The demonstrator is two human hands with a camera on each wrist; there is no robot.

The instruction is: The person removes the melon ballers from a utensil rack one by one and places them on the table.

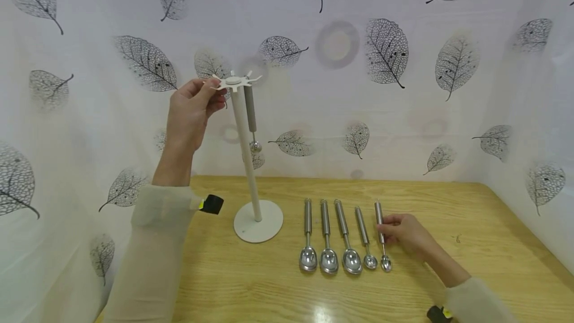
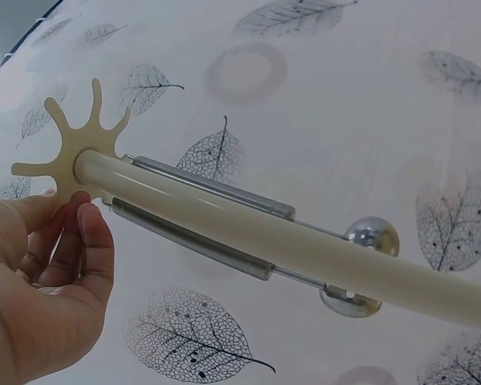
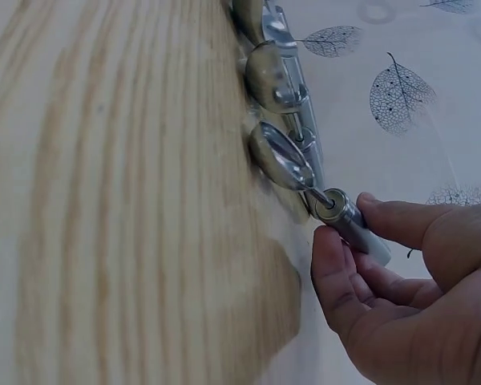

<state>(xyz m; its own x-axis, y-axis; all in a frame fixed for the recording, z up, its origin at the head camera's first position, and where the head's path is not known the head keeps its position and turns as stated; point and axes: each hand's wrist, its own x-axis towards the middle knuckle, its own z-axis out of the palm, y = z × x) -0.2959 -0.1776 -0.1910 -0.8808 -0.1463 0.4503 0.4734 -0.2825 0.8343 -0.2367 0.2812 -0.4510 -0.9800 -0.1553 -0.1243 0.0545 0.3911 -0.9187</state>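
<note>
the small spoon (image 1: 381, 238) at the right end of the row is lying just left of the right hand (image 1: 405, 233), whose thumb and fingers are pinching its handle from the side. its long axis is running away from the person, bowl pointing nearer, handle end pointing toward the patterned curtain (image 1: 403, 113). whether its bowl is resting on the wooden table (image 1: 251, 278) i cannot tell. four other spoons (image 1: 352, 260) are lying beside it to the left, roughly parallel. farther left, the white stand (image 1: 247, 163) is standing, and the left hand (image 1: 190, 113) is pinching the edge of its pronged top (image 1: 233, 81), where two utensils (image 2: 194, 241) are hanging. the right hand is plainly being the nearer one; any move of the spoon, i am judging, is hinging on that handle end facing away.
</note>
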